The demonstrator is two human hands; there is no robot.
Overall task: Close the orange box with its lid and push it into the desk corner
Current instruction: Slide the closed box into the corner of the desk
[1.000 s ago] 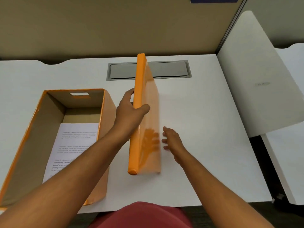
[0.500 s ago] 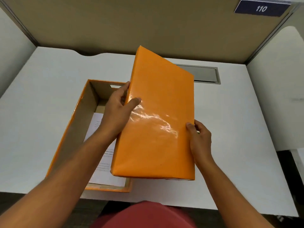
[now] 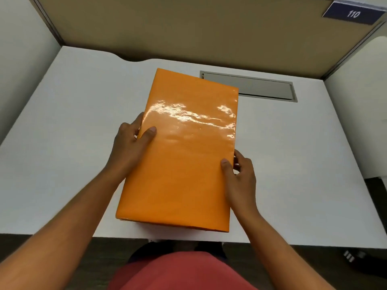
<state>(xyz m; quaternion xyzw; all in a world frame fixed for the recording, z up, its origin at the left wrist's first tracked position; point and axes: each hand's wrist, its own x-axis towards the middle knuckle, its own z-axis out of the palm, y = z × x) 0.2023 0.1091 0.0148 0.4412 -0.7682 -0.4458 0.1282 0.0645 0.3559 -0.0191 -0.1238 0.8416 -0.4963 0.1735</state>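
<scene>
The glossy orange lid (image 3: 182, 151) lies flat over the orange box and hides it fully, near the front edge of the white desk (image 3: 73, 122). I cannot tell whether the lid is seated all the way down. My left hand (image 3: 130, 143) grips the lid's left edge, thumb on top. My right hand (image 3: 238, 174) grips its right edge, thumb on top and fingers down the side.
A grey cable hatch (image 3: 249, 86) is set into the desk behind the lid. A tan partition (image 3: 188, 28) closes the back, with white side panels left and right. The far left corner (image 3: 65, 49) and far right corner (image 3: 320, 80) lie beyond the lid.
The lid went from standing on edge to the right of the open box to lying flat over it. My right hand took hold of its right edge. The box interior and paper are now covered.
</scene>
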